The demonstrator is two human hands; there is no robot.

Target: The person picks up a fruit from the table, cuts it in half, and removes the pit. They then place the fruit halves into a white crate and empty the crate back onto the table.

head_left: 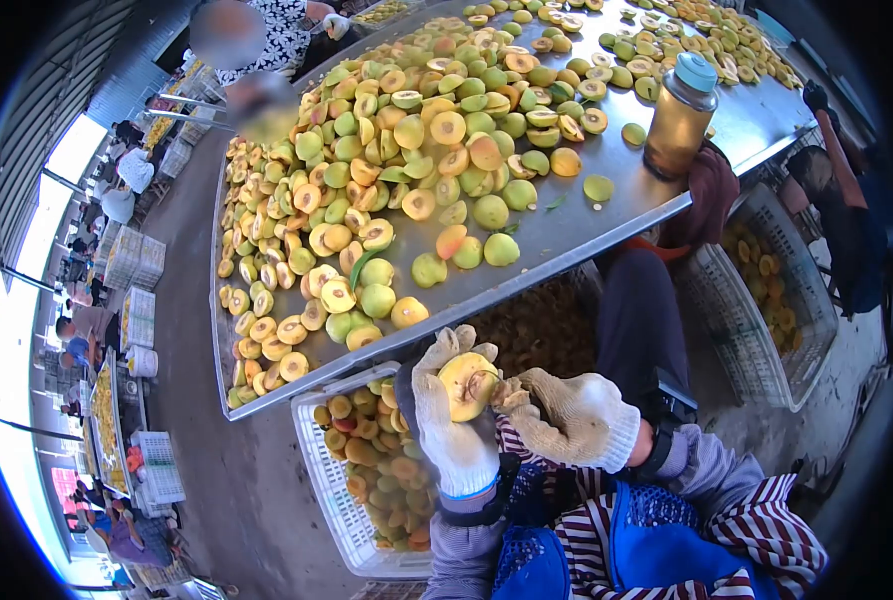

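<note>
My left hand [456, 440], in a pale knit glove, holds a yellow-fleshed peach half [468, 387] with its cut face turned up. My right hand [578, 418], gloved too, is closed with its fingertips at the right edge of that half. A thin curved shape shows over the pit area, but what the right fingers pinch is too small to make out. Both hands are in front of the metal table [556, 235], where a heap of green-yellow peaches [396, 170] lies, many cut in half. Below and left of my left hand stands a white crate [318, 480] of peach halves.
A bottle with a blue lid [681, 115] stands near the table's right edge, beside dark red cloth [711, 195]. Another crate [766, 350] with fruit is at right. Co-workers are at the table's far side and right end. More crates [136, 258] line the left.
</note>
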